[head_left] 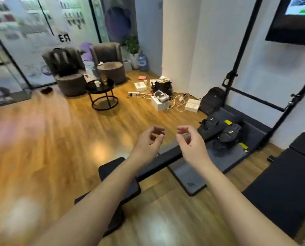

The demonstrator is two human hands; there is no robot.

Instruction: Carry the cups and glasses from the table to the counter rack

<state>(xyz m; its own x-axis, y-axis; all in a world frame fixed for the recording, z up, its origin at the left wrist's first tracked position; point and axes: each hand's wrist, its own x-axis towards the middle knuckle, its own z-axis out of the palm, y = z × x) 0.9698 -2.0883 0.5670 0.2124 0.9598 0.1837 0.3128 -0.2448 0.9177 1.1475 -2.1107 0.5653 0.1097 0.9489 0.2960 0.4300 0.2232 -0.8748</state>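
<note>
A small round black table (pixel 107 87) stands far ahead on the wooden floor, between two grey armchairs. On it sit a white cup (pixel 97 83) and an amber glass (pixel 104 80). My left hand (pixel 149 142) and my right hand (pixel 192 143) are held out in front of me at mid-frame, well short of the table. Both hands hold nothing, with fingers loosely curled and apart. No counter rack is in view.
Two grey armchairs (pixel 109 63) flank the table, one carrying a black backpack (pixel 63 63). White boxes, cables and a headset (pixel 160 96) litter the floor to the right. Black exercise gear and a grey mat (pixel 219 150) lie near my hands; a black bench (pixel 290 178) stands at right.
</note>
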